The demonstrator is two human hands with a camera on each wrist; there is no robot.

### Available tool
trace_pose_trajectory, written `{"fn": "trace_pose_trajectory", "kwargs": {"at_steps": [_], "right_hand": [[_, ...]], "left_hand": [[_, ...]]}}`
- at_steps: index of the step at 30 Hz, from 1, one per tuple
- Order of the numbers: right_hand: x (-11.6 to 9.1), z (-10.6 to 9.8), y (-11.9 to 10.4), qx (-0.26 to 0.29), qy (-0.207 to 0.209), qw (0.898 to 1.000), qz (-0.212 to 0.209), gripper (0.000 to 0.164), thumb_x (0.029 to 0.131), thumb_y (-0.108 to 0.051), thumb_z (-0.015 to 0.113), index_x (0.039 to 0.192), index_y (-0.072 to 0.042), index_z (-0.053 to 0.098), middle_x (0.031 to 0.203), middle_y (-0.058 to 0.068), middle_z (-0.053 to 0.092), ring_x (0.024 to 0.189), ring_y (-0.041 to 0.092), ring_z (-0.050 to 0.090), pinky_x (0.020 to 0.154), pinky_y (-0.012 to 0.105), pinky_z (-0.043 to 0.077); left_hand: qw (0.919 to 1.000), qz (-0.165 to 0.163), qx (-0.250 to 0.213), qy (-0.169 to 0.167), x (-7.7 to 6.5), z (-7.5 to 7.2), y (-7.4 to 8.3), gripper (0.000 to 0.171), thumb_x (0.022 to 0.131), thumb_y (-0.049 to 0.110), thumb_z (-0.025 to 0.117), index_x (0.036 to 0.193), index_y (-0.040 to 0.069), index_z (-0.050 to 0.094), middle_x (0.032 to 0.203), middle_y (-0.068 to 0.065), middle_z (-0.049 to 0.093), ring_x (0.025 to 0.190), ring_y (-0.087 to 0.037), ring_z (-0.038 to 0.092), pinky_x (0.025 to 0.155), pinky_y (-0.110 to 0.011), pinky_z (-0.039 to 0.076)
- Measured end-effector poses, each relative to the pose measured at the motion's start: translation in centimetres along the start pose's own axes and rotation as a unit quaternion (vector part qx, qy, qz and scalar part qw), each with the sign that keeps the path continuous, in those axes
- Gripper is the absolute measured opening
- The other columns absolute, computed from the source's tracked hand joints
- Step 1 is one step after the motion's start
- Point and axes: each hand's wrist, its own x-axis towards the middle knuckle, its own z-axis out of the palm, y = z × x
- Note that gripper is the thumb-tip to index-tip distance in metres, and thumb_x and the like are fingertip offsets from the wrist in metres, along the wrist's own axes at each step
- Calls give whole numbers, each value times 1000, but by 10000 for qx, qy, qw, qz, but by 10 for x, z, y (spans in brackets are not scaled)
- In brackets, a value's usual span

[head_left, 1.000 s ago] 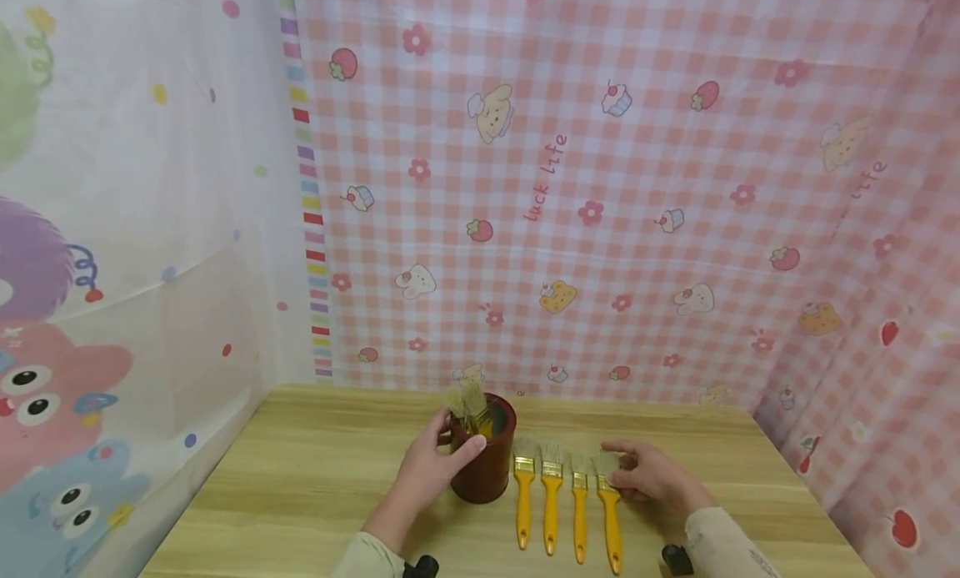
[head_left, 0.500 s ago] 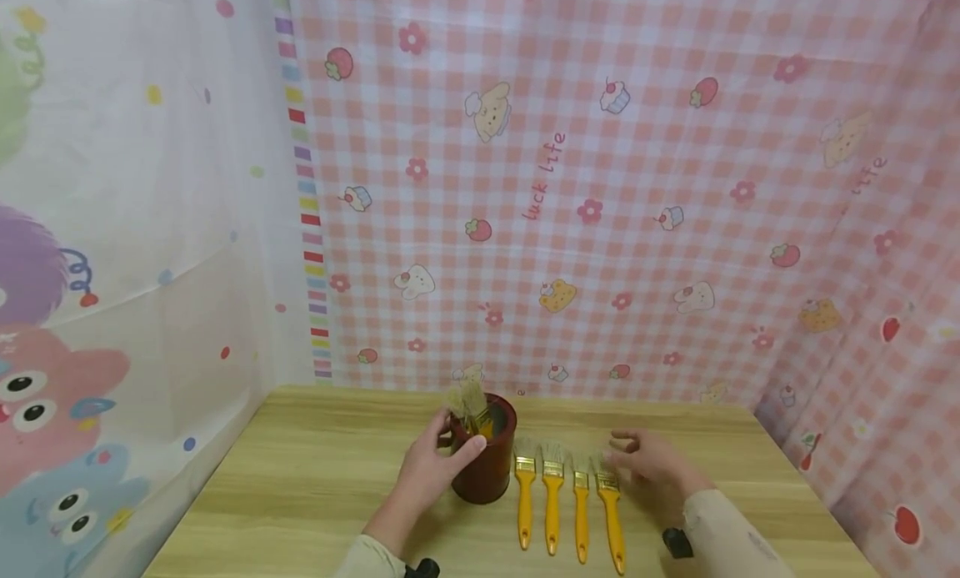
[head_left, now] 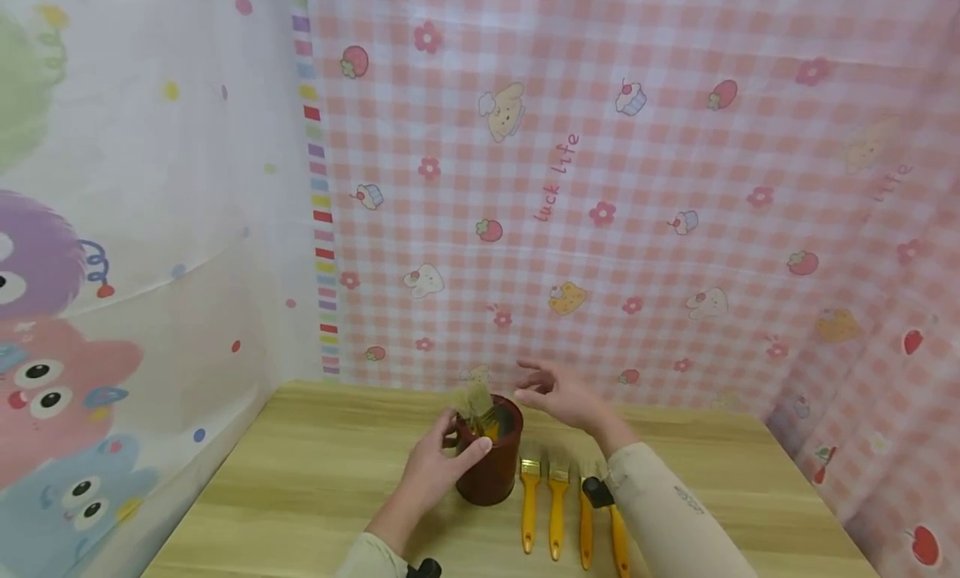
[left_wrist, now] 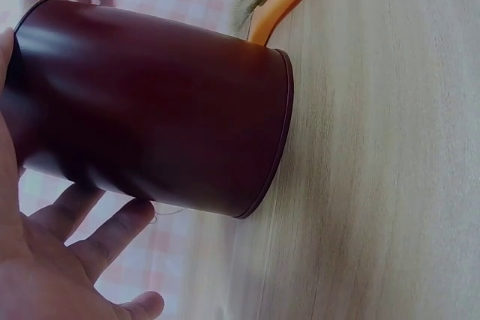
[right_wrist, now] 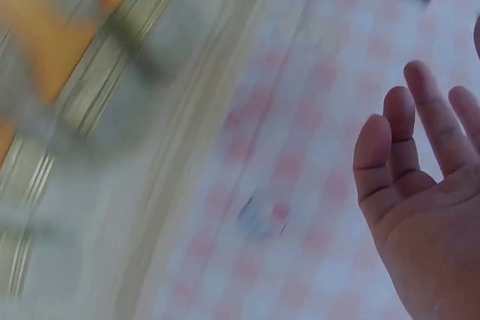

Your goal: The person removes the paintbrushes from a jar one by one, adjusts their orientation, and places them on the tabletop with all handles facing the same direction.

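A dark red-brown cylindrical pot (head_left: 489, 478) stands upright on the table, with paintbrushes (head_left: 478, 401) in it, bristles up. My left hand (head_left: 435, 474) holds this pot from its left side, thumb at the near rim; in the left wrist view its fingers (left_wrist: 112, 237) wrap round the wall. Just right of the rim and above it, my right hand (head_left: 562, 399) hangs with loose fingers and nothing in them. To the pot's right lie several yellow-handled paintbrushes (head_left: 557, 511) in a row, bristles away from me. My right forearm partly covers the rightmost ones.
The wood-grain table (head_left: 300, 478) ends at the back against a pink checked cloth (head_left: 600, 261). A white cloth with cartoon figures (head_left: 172, 253) hangs at the left. Each wrist carries a black strap piece, the right one (head_left: 597, 492) above the brushes.
My right hand has left the rightmost brush and moved left and away, up to the pot's rim. My left hand stays on the pot. The row of brushes lies much as before.
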Motion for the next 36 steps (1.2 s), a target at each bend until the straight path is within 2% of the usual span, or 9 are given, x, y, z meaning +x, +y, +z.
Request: {"fn": "trace_pose_trajectory", "kwargs": {"at_steps": [4,10,14,20,24,27,29,32,36], "right_hand": [[13,21,-22,528,-322,9979,-174,70,100,-33,78,163,-30,46,148,13,67,138,37,62,112,59,52],[21,36,-29,529,-300,9980,-146,72,95,-31,84,159,-34,51,147,10,67,141,38,60,110,58,54],[18,38,-29,287,-198,9992,-185,70,94,-30,86,156,-37,55,143,9,69,137,36,62,108,59,55],[14,42,-30,-654,-291,9964,-464,71,91,-26,88,155,-32,58,135,10,72,128,30,67,105,57,57],[12,44,-30,-1048,-368,9919,-615,73,92,-21,88,157,-29,57,146,11,67,127,31,68,101,51,60],[12,44,-29,-1074,-373,9913,-666,76,92,-17,87,159,-28,54,157,9,59,130,33,67,102,51,61],[12,43,-28,-1024,-350,9922,-622,77,92,-17,87,160,-29,53,157,10,58,131,34,66,102,52,60],[11,41,-27,-955,-314,9934,-545,78,92,-18,87,160,-30,52,151,14,63,131,34,66,103,54,59],[10,36,-25,-946,-181,9943,-451,78,93,-21,87,161,-28,51,138,16,70,125,31,68,97,51,61]], "left_hand": [[10000,1,-10,34,0,-1,1,93,97,62,71,169,15,34,158,-20,55,137,-42,62,106,-62,56],[10000,4,-41,79,-3,-2,0,92,99,59,71,169,13,33,159,-22,55,137,-42,62,105,-63,55],[10000,1,-17,49,-4,-2,-1,90,99,60,71,167,14,36,158,-22,56,137,-43,62,105,-63,55],[10000,11,1,31,-3,-3,0,92,97,64,70,166,12,38,157,-18,57,140,-42,59,107,-64,54],[10000,0,-16,5,-3,-3,2,95,96,65,71,167,13,36,157,-19,56,140,-43,59,107,-63,54],[10000,-4,1,-11,-3,-3,2,97,96,65,71,168,13,34,158,-21,55,139,-43,60,107,-63,54],[10000,-15,18,-40,-2,-3,2,99,95,66,71,169,12,33,158,-23,55,139,-43,61,108,-63,54],[10000,-21,34,-75,-1,-2,3,98,95,68,71,168,14,35,158,-22,55,140,-43,60,108,-64,53],[9999,43,23,-117,0,-1,3,85,95,67,70,161,21,45,155,-18,59,139,-42,60,106,-65,54]]}}
